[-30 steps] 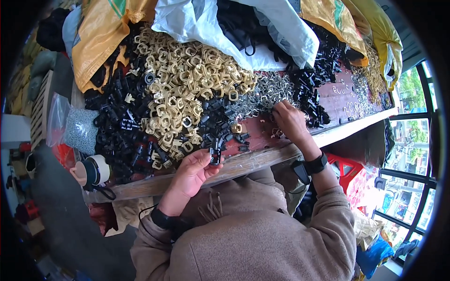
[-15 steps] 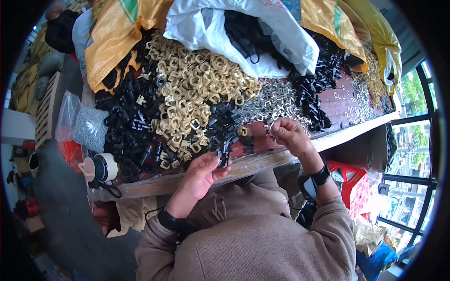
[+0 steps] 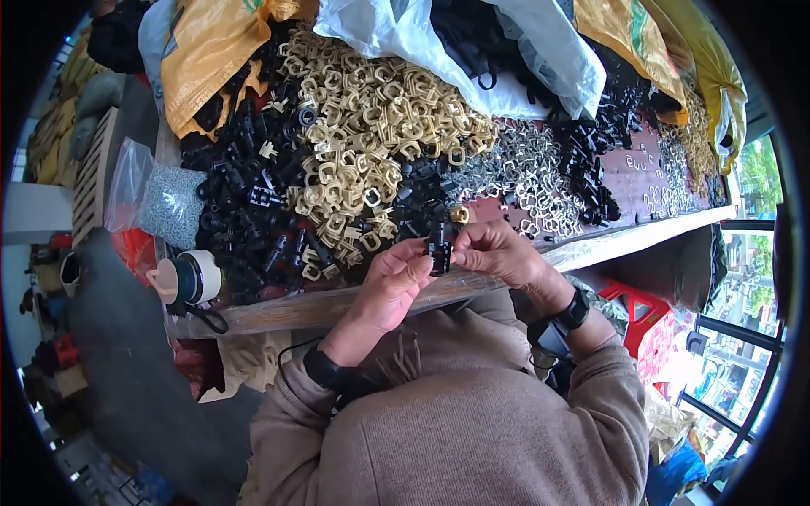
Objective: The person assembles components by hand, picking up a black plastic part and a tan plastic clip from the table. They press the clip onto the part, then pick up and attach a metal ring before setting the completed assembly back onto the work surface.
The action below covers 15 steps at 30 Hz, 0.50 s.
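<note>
My left hand (image 3: 381,297) grips a black plastic fitting (image 3: 440,255) between thumb and fingers, holding it upright just above the table's front edge. Close against the fitting's right side is my right hand (image 3: 509,260), its thumb and forefinger pinched together. Whatever is in that pinch is too small and too hidden to name. A single beige plastic ring (image 3: 459,214) lies on the table just beyond the fitting. Behind my hands spread a heap of beige plastic rings (image 3: 371,110) and a scatter of small silvery metal clips (image 3: 540,181).
Black plastic parts (image 3: 245,202) pile up at the left, by a bag of small grey pieces (image 3: 171,207) and a lidded cup (image 3: 196,278). A white sack (image 3: 371,29) and an orange sack (image 3: 202,67) lie at the back. Right of the table stands a red stool (image 3: 645,325).
My right hand has come left and down from the metal clips to the black fitting. The left hand has raised the fitting slightly and moved it right. The whole view has shifted a little.
</note>
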Each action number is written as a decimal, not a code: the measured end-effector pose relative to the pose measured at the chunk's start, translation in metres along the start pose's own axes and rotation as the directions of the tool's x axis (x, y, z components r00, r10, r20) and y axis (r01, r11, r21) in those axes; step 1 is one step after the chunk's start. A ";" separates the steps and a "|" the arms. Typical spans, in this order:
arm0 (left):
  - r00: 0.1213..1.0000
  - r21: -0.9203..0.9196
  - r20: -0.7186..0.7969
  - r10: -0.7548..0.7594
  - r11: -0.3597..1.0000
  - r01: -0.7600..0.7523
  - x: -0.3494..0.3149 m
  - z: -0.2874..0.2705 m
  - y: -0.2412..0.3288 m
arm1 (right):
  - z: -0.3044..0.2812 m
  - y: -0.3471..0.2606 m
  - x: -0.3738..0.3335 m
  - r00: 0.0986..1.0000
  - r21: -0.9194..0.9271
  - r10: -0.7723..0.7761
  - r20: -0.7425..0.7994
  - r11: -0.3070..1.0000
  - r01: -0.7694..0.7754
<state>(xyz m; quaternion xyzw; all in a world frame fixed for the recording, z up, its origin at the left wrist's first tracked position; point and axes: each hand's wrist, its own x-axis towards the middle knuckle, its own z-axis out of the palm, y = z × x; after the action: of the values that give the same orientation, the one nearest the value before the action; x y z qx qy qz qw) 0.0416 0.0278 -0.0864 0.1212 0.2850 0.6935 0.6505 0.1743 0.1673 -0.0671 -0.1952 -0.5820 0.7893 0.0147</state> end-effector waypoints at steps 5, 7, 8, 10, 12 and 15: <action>0.999 0.028 -0.009 0.035 0.999 -0.035 -0.006 0.002 -0.003 | 0.001 0.007 -0.005 0.994 -0.089 -0.110 -0.007 0.990 0.109; 0.999 0.022 -0.020 0.047 0.999 -0.046 -0.008 0.003 -0.005 | 0.004 0.006 -0.009 0.996 -0.049 -0.085 -0.008 0.995 0.084; 0.998 0.010 -0.035 0.058 0.998 -0.058 -0.008 0.003 -0.006 | 0.005 0.005 -0.010 0.997 -0.028 -0.071 -0.008 0.997 0.071; 0.997 0.000 -0.049 0.067 0.998 -0.067 -0.008 0.002 -0.006 | 0.007 0.004 -0.010 0.998 -0.030 -0.064 -0.024 0.998 0.063; 0.998 0.016 -0.042 0.049 0.999 -0.048 -0.008 0.000 -0.007 | 0.007 0.003 -0.009 0.998 -0.032 -0.035 -0.055 0.999 0.033; 0.999 0.011 -0.040 0.034 0.999 -0.034 -0.004 -0.005 -0.007 | 0.004 0.008 -0.002 0.992 -0.161 -0.110 -0.063 0.982 0.099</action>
<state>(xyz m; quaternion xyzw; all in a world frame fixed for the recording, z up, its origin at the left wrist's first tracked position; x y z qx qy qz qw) 0.0449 0.0230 -0.0936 0.1154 0.2996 0.7052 0.6322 0.1764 0.1603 -0.0724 -0.1928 -0.6510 0.7316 0.0615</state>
